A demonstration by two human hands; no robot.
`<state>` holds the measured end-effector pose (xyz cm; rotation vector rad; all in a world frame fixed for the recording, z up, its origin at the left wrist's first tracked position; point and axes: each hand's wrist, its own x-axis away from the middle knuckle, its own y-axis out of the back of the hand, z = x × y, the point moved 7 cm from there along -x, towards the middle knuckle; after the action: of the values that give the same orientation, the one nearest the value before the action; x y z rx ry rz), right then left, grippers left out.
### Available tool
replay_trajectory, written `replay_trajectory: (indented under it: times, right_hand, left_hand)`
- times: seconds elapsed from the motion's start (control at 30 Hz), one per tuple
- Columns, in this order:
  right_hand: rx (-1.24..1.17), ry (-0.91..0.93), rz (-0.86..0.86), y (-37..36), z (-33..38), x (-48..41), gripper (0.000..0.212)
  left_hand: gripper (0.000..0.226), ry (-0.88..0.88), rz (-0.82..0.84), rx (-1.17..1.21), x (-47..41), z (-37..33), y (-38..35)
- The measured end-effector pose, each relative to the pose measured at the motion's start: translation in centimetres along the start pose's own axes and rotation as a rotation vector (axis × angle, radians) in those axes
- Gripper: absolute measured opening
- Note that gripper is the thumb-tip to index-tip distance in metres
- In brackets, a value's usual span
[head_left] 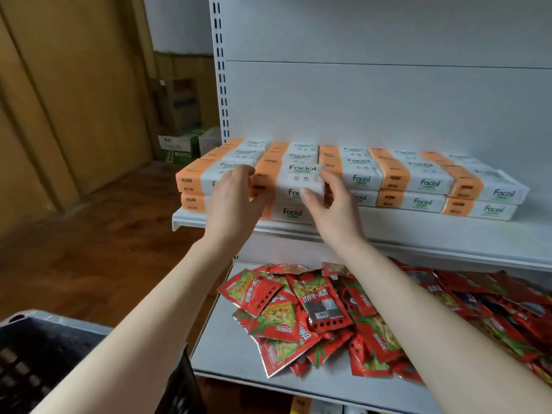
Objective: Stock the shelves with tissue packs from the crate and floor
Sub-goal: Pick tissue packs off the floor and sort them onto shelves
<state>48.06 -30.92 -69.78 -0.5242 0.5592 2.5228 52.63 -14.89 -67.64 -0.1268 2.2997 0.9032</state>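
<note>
In the head view, the left hand (236, 191) and right hand (331, 201) clasp the two ends of the top tissue pack (298, 174), fingers curled around it, probably to square it on its stack. Soft, brick-shaped packs in glossy white-and-orange wrap line the white metal shelf (388, 231) in rows. Below lie crinkly red foil snack packets (313, 309). A dark lattice plastic crate (44, 339) sits near left.

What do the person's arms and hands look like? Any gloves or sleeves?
No gloves. The left hand and right hand are bare, with no rings, watch or bracelet showing. The left arm and right arm are bare too; no sleeve is in view.
</note>
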Motion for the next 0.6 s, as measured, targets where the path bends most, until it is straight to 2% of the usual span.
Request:
replay_trajectory:
  times: [0.13, 0.33, 0.43, 0.53, 0.6]
  right_hand:
    - [0.049, 0.002, 0.04, -1.1, -1.2, 0.0, 0.06]
    - [0.099, 0.046, -0.026, -1.5, -1.5, 0.3, 0.076]
    - [0.119, 0.057, -0.028, -1.6, -1.5, 0.4, 0.08]
    - [0.129, 0.054, -0.02, -1.8, -1.5, 0.5, 0.082]
    - [0.136, 0.045, -0.017, -1.8, -1.5, 0.4, 0.082]
  left_hand:
    - [0.034, -0.061, -0.042, 0.025, 0.6, 1.0, -0.5]
    - [0.026, -0.045, -0.313, 0.025, 2.2, 3.6, 2.6]
    - [0.039, 0.098, -0.396, 0.037, 1.8, 6.1, 3.9]
    - [0.057, 0.273, -0.339, 0.078, 0.8, 7.8, 3.8]
    - [0.06, 0.34, -0.272, 0.157, 0.3, 8.2, 3.1]
